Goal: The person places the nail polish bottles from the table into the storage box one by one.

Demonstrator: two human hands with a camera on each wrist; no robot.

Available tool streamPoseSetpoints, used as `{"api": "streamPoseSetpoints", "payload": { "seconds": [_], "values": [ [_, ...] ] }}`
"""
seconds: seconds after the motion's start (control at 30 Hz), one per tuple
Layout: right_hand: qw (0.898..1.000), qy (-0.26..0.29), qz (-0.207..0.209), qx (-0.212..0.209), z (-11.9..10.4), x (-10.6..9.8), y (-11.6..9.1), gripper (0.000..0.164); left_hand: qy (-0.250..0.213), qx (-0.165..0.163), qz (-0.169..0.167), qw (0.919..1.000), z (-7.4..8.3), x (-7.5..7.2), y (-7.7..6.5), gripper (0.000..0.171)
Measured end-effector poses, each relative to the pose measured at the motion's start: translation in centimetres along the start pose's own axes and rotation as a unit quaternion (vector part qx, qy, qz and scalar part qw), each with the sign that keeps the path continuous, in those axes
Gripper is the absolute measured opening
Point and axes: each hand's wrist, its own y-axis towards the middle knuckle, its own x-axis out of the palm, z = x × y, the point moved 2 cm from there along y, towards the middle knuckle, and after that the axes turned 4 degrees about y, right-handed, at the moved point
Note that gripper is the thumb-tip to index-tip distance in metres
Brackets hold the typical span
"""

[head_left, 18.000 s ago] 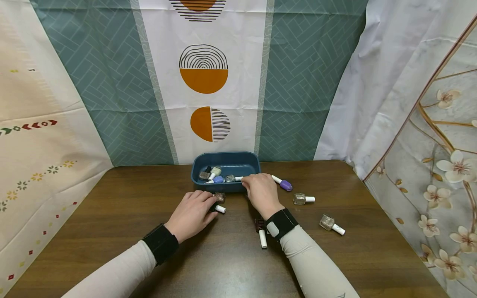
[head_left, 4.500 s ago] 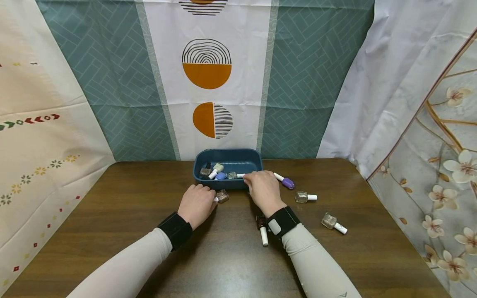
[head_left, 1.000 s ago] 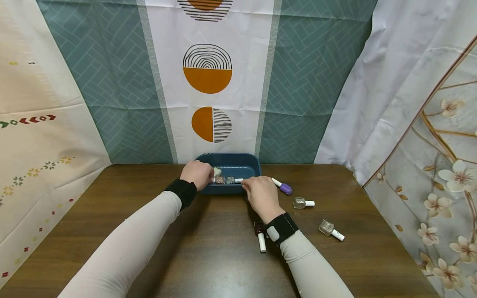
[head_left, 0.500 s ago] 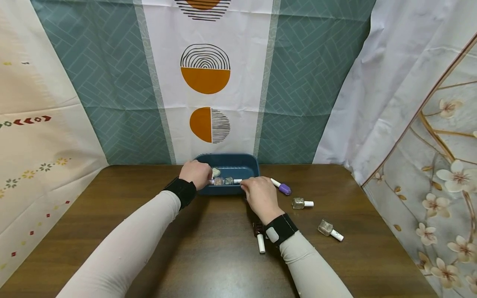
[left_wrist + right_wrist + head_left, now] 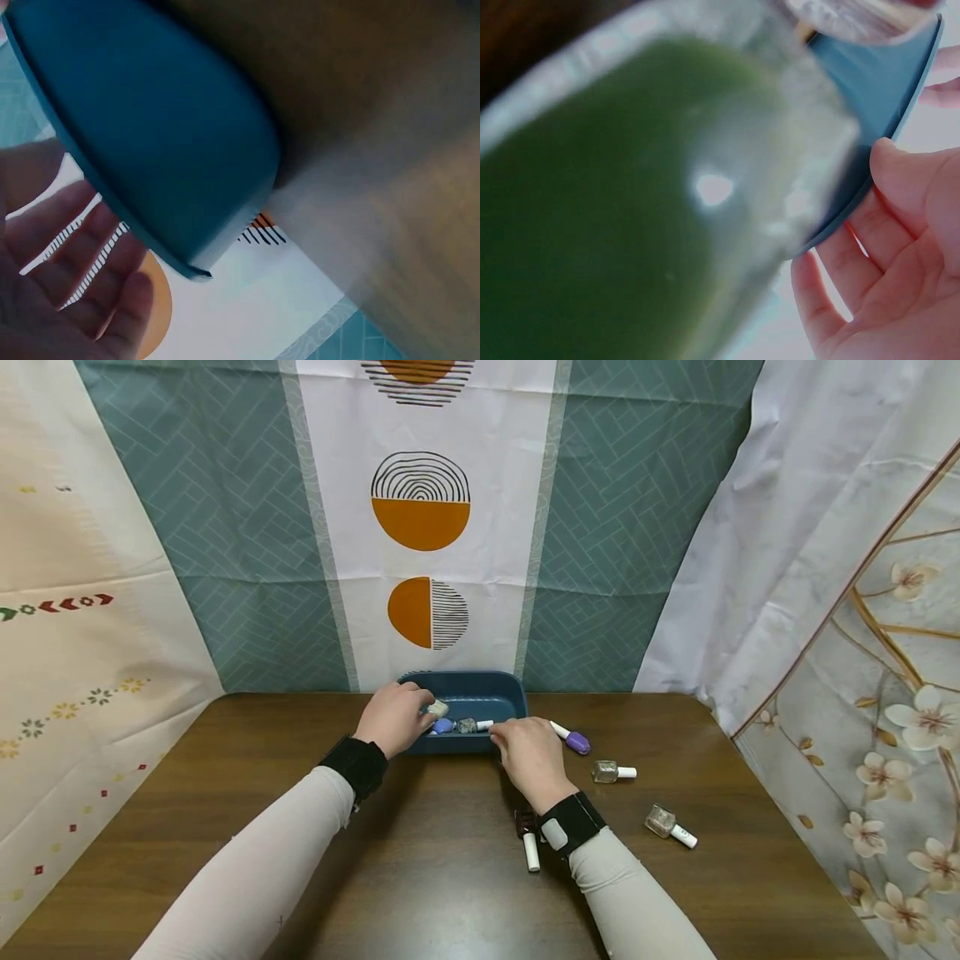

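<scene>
My left hand (image 5: pixel 393 718) reaches over the left end of a blue plastic bin (image 5: pixel 487 743). In the left wrist view its fingers (image 5: pixel 82 247) are spread and loosely bent at the rim, with nothing seen in them; the fingertips are partly hidden. My right hand (image 5: pixel 531 756) holds the bin's right front corner, thumb and fingers on either side of the rim in the right wrist view. Inside the bin lie nail polish bottles: a pale one (image 5: pixel 438 709), a blue one (image 5: pixel 444 726) and a grey glitter one (image 5: pixel 467 726). My left hand hides the bin's left end.
Right of the bin lie a purple nail polish (image 5: pixel 577 742) and two glittery ones (image 5: pixel 604 772), (image 5: pixel 660 821). A dark red bottle with a white cap (image 5: pixel 531 852) lies beside my right wrist. A blurred green bottle (image 5: pixel 630 210) fills much of the right wrist view.
My left hand has carried a brown glitter nail polish from the table into the bin and let go; its fingers have spread and the bottle is hidden. My right hand stays at the bin's corner.
</scene>
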Motion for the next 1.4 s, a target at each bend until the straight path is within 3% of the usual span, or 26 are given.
{"api": "streamPoseSetpoints", "payload": {
  "seconds": [0.23, 0.7, 0.9, 1.17, 1.4],
  "values": [
    [1.0, 0.005, 0.004, 0.001, 0.2, 0.0, -0.2, 0.013, -0.023, 0.017, 0.079, 0.9964, 0.4, 0.3, -1.7, 0.05],
    [1.0, 0.005, 0.019, -0.002, 0.1, 0.0, -0.1, 0.011, -0.028, 0.027, 0.09, 0.9952, 0.5, 0.6, -3.7, 0.058],
    [1.0, 0.003, 0.015, 0.001, 0.1, -0.1, 0.0, 0.012, -0.034, 0.039, 0.115, 0.992, 0.8, 0.4, -4.5, 0.058],
    [1.0, 0.008, 0.011, 0.002, 0.0, 0.1, -0.2, 0.012, 0.031, 0.064, 0.156, 0.9851, 1.3, 0.9, -5.8, 0.053],
    [1.0, 0.011, 0.015, -0.002, 0.1, 0.3, -0.3, 0.013, 0.074, 0.05, 0.141, 0.986, 1.7, 1.7, -6.0, 0.038]
  ]
}}
